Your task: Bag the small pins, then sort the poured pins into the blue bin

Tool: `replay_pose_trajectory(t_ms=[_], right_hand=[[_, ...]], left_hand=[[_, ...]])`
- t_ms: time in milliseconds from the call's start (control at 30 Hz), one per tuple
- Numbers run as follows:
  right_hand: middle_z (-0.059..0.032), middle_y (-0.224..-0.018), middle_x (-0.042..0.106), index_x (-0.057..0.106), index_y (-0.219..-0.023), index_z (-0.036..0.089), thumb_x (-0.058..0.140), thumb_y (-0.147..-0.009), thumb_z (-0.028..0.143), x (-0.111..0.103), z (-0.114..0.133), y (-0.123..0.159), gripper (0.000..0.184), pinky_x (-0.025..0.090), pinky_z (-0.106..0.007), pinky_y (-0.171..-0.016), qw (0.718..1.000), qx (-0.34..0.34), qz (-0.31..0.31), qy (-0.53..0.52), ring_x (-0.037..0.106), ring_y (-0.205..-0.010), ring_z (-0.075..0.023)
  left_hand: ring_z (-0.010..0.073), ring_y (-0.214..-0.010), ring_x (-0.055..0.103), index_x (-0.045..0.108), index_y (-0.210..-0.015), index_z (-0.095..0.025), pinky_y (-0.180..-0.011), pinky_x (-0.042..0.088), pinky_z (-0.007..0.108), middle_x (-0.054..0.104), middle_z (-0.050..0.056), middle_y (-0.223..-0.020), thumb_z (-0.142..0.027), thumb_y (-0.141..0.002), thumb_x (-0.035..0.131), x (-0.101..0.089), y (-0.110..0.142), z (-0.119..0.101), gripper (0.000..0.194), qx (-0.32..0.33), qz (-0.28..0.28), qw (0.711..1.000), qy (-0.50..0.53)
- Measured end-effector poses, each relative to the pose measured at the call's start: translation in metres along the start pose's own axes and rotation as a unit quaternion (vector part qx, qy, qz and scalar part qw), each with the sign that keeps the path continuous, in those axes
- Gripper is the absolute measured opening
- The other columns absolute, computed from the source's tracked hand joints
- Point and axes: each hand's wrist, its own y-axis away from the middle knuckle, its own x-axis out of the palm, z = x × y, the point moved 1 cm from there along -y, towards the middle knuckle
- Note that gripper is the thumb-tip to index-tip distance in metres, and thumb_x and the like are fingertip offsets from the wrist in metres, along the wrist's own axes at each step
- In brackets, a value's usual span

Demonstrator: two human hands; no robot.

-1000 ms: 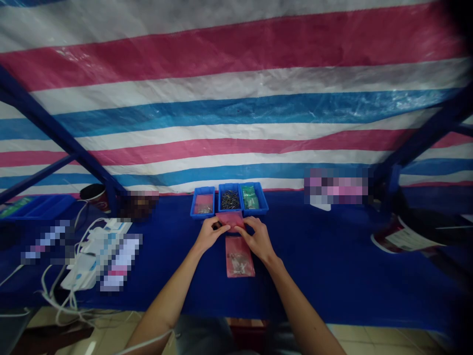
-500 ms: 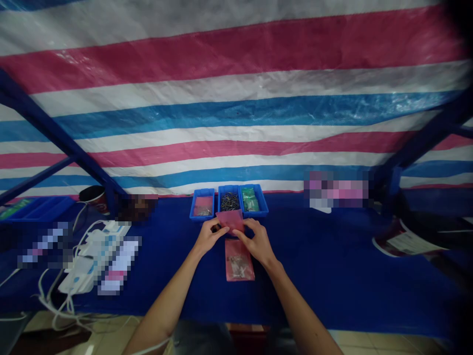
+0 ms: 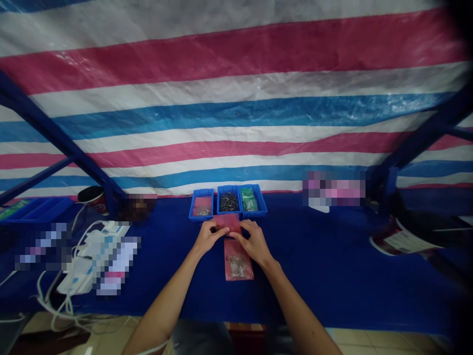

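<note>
A striped plastic sheet [image 3: 236, 108] in red, white and blue is hanging behind a work table [image 3: 325, 276] with a dark blue top, and dark blue metal bars are slanting across it on both sides. At the middle of the table two bare hands are holding up a small translucent pink bag [image 3: 226, 223]. The left hand [image 3: 207, 237] is pinching the bag's left side between thumb and fingers, and the right hand [image 3: 254, 241] is pinching its right side in the same way. Just below the raised bag, nearer the person, a second pink bag [image 3: 238, 260] is lying flat with small silvery pieces inside. Beyond the hands, three blue trays are standing in a row: the left tray [image 3: 201, 217] is holding pink bags, the middle tray [image 3: 228, 201] is holding many dark, thin metal pieces, and the right tray [image 3: 263, 210] is holding green packets. Toward the left, a white power strip [image 3: 88, 256] is lying among tangled white cables [image 3: 66, 308]. A dark red cup [image 3: 95, 199] is standing behind it.
</note>
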Motion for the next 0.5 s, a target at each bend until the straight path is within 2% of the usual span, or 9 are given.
replay_pose_trajectory(t_ms=[67, 200, 367, 500], right_hand=[[-0.0026, -0.086, 0.068, 0.067, -0.092, 0.022, 0.067, -0.093, 0.041, 0.000, -0.001, 0.000, 0.019, 0.039, -0.033, -0.076, 1.000, 0.004, 0.008, 0.004, 0.059, -0.080, -0.0216], [-0.0021, -0.079, 0.064, 0.062, -0.081, 0.020, 0.059, -0.098, 0.035, 0.000, -0.002, 0.000, 0.023, 0.038, -0.032, -0.073, 1.000, -0.002, 0.004, 0.020, 0.057, -0.074, -0.0198], [-0.0024, -0.074, 0.061, 0.054, -0.073, 0.020, 0.057, -0.098, 0.034, -0.002, -0.002, 0.001, 0.029, 0.037, -0.032, -0.071, 0.999, -0.009, -0.019, 0.026, 0.055, -0.072, -0.0202], [-0.0016, -0.073, 0.061, 0.054, -0.072, 0.020, 0.061, -0.096, 0.036, 0.000, -0.003, 0.002, 0.030, 0.037, -0.032, -0.071, 1.000, 0.002, -0.009, 0.024, 0.056, -0.071, -0.0199]], left_hand=[[0.0194, -0.072, 0.065, 0.077, -0.089, -0.010, -0.071, 0.049, 0.029, 0.075, 0.007, -0.083, -0.044, -0.081, 0.073, -0.001, -0.001, 0.005, 0.035, -0.003, -0.009, 1.000, 0.002], [0.0201, -0.075, 0.065, 0.077, -0.096, -0.011, -0.072, 0.050, 0.028, 0.075, 0.008, -0.087, -0.045, -0.078, 0.076, -0.001, -0.002, 0.009, 0.038, -0.015, -0.015, 1.000, -0.004], [0.0205, -0.077, 0.065, 0.077, -0.096, -0.012, -0.072, 0.049, 0.028, 0.075, 0.008, -0.089, -0.045, -0.076, 0.078, 0.002, -0.002, 0.002, 0.038, -0.014, 0.010, 1.000, -0.014], [0.0208, -0.076, 0.065, 0.077, -0.091, -0.010, -0.072, 0.049, 0.029, 0.075, 0.008, -0.085, -0.044, -0.078, 0.077, 0.002, 0.000, -0.005, 0.036, -0.001, 0.015, 0.999, -0.031]])
